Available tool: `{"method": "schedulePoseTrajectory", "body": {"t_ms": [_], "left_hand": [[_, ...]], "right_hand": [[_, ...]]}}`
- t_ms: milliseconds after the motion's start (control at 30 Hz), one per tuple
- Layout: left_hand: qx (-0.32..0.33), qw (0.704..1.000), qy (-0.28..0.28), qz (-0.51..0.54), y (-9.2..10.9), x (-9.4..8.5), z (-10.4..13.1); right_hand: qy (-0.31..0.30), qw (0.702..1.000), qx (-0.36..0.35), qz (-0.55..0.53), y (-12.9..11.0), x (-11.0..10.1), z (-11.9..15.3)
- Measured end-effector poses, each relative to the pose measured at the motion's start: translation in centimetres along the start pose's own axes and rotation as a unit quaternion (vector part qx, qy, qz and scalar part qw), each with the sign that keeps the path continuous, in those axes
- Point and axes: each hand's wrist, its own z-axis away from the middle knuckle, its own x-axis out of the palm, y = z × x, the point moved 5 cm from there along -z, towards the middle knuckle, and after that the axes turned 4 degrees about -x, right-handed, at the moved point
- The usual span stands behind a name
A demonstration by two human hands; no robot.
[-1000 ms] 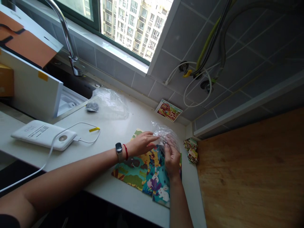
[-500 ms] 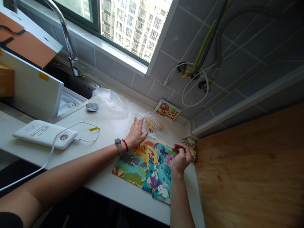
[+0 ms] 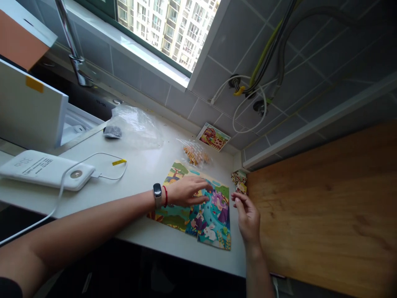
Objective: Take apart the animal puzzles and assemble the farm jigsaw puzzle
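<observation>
A colourful animal jigsaw puzzle (image 3: 214,215) lies on the white counter (image 3: 142,165); its right part sits slightly lower than the left part. Over the puzzle's middle is my left hand (image 3: 190,191), fingers apart and pointing right, with nothing in it. My right hand (image 3: 248,215) is just beyond the puzzle's right edge, its thumb and fingertips close together; whether something small is between them I cannot make out. Behind the puzzle lies a clear plastic bag with orange pieces (image 3: 194,155). Small puzzle pieces (image 3: 240,182) are piled by the wooden board.
A picture card (image 3: 213,136) leans against the tiled wall. Left are a crumpled plastic bag (image 3: 139,128), a dark pouch (image 3: 112,132) and a white power bank (image 3: 46,169) with its cable. A wooden board (image 3: 322,207) borders the right side. Behind left stands a faucet (image 3: 72,49).
My left hand has moved right and down from the puzzle's back edge to over its middle. My right hand has moved right, off the puzzle. The camera view has shifted.
</observation>
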Motion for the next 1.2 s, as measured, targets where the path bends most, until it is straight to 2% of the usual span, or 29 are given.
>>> {"method": "schedulePoseTrajectory", "body": {"t_ms": [67,100,200,300,400,500,700,933,1067,1200], "left_hand": [[0.020,0.996,-0.088,-0.003,0.5,1.8,0.4],[0.016,0.994,-0.106,-0.012,0.4,2.3,0.6],[-0.033,0.993,-0.109,-0.033,-0.7,2.9,0.9],[-0.082,0.991,-0.095,-0.037,-2.2,2.6,0.9],[-0.112,0.989,-0.087,-0.040,-3.3,2.4,0.9],[-0.117,0.989,-0.085,-0.040,-3.6,2.5,0.9],[-0.111,0.989,-0.088,-0.032,-3.1,2.5,0.8],[-0.141,0.983,-0.115,-0.040,-3.3,2.2,0.7],[-0.142,0.982,-0.118,-0.040,-3.2,1.8,0.6],[-0.142,0.982,-0.122,-0.026,-3.4,1.6,0.5]], "right_hand": [[-0.089,0.995,-0.005,0.049,-0.6,0.3,2.4],[-0.141,0.987,-0.012,0.072,-1.0,0.8,3.6],[-0.276,0.950,-0.047,0.141,-2.5,3.1,6.6],[-0.333,0.920,-0.072,0.194,-3.8,5.4,7.9],[-0.348,0.905,-0.085,0.230,-4.4,7.1,8.0],[-0.356,0.897,-0.094,0.244,-4.6,7.9,7.7],[-0.370,0.903,-0.093,0.199,-4.4,8.2,7.9],[-0.375,0.906,-0.111,0.161,-4.2,8.2,8.3],[-0.360,0.909,-0.153,0.147,-4.1,8.3,8.6],[-0.314,0.910,-0.239,0.129,-4.4,7.7,8.9]]}}
